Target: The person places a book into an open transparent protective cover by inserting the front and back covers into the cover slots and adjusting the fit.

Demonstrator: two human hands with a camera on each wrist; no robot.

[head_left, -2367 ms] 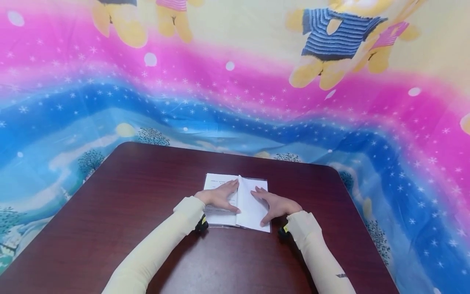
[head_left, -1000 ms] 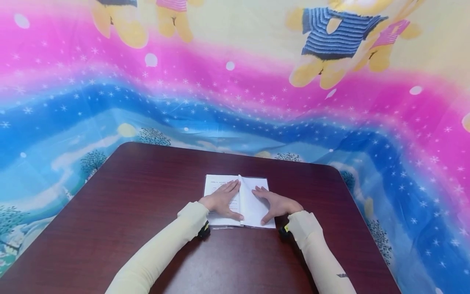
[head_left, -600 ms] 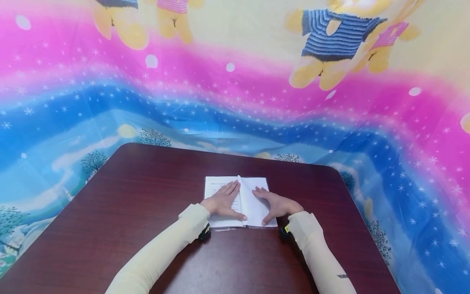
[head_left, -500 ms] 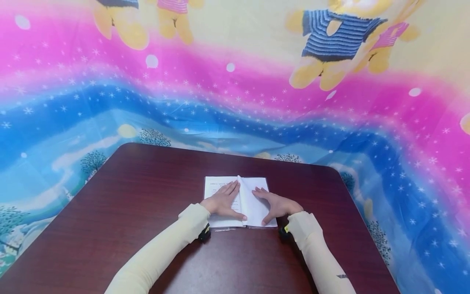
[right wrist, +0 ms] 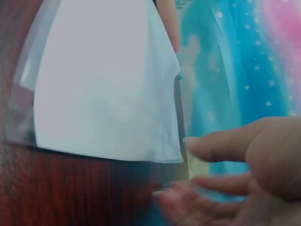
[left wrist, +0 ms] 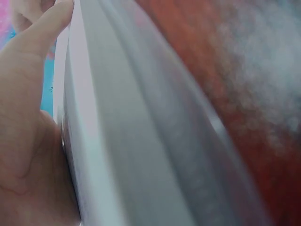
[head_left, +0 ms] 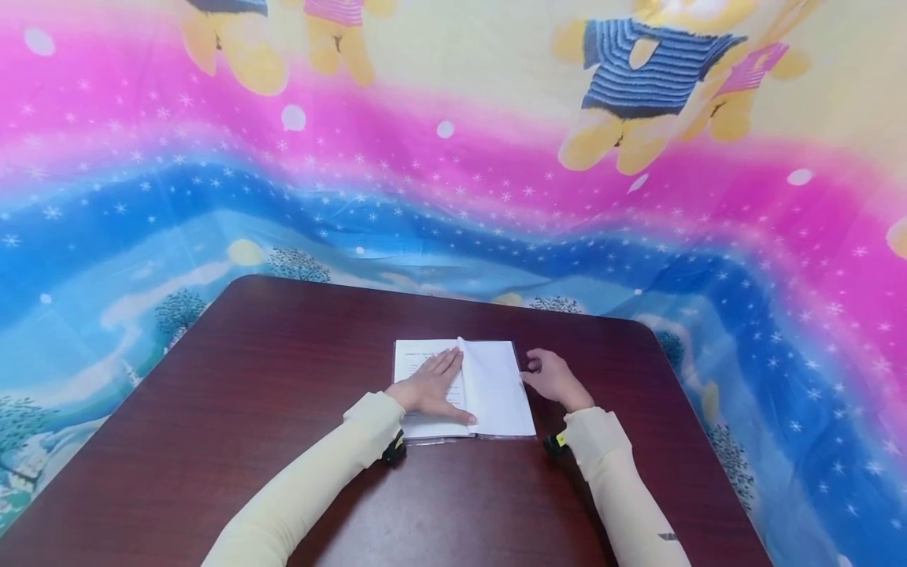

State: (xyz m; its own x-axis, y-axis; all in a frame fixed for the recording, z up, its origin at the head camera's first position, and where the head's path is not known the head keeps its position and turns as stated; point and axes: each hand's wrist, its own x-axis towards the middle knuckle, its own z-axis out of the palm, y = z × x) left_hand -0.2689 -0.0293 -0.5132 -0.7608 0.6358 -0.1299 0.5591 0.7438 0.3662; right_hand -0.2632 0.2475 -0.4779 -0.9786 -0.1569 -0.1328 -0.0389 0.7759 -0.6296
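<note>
An open book lies on the table, its left page printed and its right page blank white. My left hand rests on the left page with fingers straight, the fingertips and thumb reaching the spine. Just past the right page's outer edge is my right hand, its fingers loosely bent. In the right wrist view, the thumb of that hand is close to a corner of the white page, and the other fingers stand apart from the thumb. The left wrist view shows the book's page edges blurred, beside the left hand.
A clear plastic cover sticks out past the pages. The dark red-brown table has rounded far corners. Behind it hangs a patterned cloth with bears and snowflakes. Each wrist carries a black camera.
My right hand has lifted off the right page and moved right past its outer edge, its fingers bending. Earlier, my left hand slid slightly toward the spine; the right page now lies flatter.
</note>
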